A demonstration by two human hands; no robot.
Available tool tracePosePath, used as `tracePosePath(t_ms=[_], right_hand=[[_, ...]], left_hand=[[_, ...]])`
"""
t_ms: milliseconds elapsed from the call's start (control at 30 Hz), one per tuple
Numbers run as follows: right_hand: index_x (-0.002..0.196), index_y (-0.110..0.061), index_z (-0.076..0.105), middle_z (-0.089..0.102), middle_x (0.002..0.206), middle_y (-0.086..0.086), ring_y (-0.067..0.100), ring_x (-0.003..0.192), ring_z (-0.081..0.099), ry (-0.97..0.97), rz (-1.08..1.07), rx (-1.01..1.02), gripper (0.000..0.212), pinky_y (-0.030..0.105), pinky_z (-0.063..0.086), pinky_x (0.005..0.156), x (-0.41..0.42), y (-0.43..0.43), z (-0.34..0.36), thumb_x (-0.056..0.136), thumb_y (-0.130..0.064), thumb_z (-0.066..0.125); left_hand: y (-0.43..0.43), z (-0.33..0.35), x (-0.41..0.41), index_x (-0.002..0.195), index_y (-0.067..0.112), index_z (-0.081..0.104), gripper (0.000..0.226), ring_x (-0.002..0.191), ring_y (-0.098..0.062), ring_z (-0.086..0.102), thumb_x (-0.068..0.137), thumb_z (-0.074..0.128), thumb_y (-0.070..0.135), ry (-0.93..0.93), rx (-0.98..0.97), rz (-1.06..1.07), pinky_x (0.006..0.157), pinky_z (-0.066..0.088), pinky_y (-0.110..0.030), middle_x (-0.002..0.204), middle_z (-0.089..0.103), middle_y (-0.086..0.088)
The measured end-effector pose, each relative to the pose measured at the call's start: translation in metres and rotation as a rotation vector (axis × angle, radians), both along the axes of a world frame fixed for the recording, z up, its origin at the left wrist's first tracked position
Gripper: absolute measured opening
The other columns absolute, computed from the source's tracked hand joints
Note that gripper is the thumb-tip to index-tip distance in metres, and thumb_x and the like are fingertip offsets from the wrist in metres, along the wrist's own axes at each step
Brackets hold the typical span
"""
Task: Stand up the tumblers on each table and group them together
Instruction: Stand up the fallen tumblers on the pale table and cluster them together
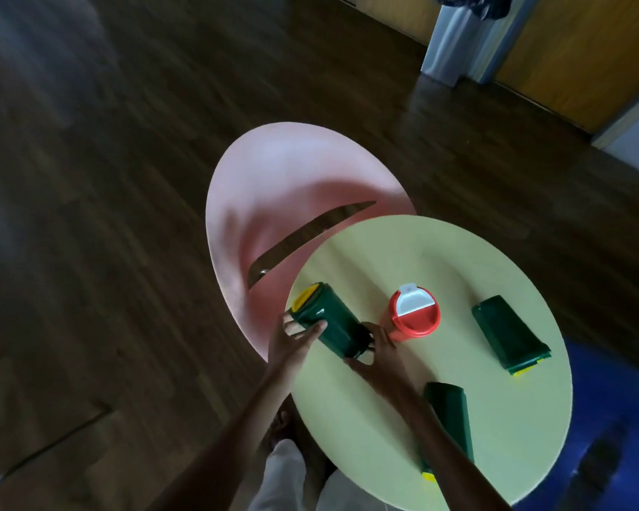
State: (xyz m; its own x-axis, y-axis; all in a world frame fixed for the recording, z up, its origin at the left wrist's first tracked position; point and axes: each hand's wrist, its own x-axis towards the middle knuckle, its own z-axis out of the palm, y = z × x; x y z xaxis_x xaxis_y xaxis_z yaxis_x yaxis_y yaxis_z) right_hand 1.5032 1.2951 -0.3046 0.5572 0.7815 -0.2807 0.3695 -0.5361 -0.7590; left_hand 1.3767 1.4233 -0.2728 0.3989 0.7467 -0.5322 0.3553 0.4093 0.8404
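Observation:
A dark green tumbler with a yellow lid (329,319) is tilted above the left part of the round pale yellow table (495,418). My left hand (296,337) grips it near the lid end, and my right hand (375,350) holds its bottom end. A red tumbler with a white flip lid (414,315) stands upright just right of it. A second green tumbler (510,333) lies on its side at the right. A third green tumbler (449,418) lies on its side near the front, partly hidden by my right forearm.
A round pink table (273,186) adjoins the yellow one at the back left, with a narrow gap between them. Dark wooden floor surrounds both. A metal bin (454,42) stands against wooden doors at the back right. Blue flooring (613,418) lies at the right.

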Motion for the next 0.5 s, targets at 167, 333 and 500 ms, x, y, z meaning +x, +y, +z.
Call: tracePosePath(t_ms=[167,333,500], right_hand=[[0.137,-0.011,0.04,0.052,0.116,-0.003,0.009,0.097,0.061,0.171,-0.125,0.096,0.074,0.013,0.05,0.08,0.003,0.019,-0.001,0.074,-0.011,0.078],[0.116,-0.017,0.05,0.059,0.104,0.005,0.013,0.084,0.064,0.313,-0.146,0.064,0.062,0.016,0.054,0.069,0.01,0.025,-0.014,0.066,0.003,0.081],[0.107,-0.023,0.053,0.065,0.107,0.008,0.025,0.095,0.065,0.331,-0.196,0.064,0.059,0.027,0.056,0.078,-0.005,0.018,-0.033,0.064,0.007,0.08]], left_hand=[[0.042,0.006,-0.003,0.12,0.009,0.048,0.059,0.094,-0.004,0.062,0.07,0.078,-0.002,-0.101,0.092,-0.173,0.07,0.052,-0.012,0.111,0.061,0.0],[0.049,-0.002,-0.006,0.122,0.005,0.046,0.067,0.092,0.001,0.066,0.066,0.077,-0.013,-0.145,0.074,-0.296,0.074,0.052,-0.014,0.113,0.062,-0.002],[0.042,-0.014,-0.017,0.123,0.021,0.049,0.073,0.104,-0.004,0.064,0.065,0.078,-0.012,-0.166,0.074,-0.358,0.086,0.052,-0.021,0.118,0.061,0.0]])
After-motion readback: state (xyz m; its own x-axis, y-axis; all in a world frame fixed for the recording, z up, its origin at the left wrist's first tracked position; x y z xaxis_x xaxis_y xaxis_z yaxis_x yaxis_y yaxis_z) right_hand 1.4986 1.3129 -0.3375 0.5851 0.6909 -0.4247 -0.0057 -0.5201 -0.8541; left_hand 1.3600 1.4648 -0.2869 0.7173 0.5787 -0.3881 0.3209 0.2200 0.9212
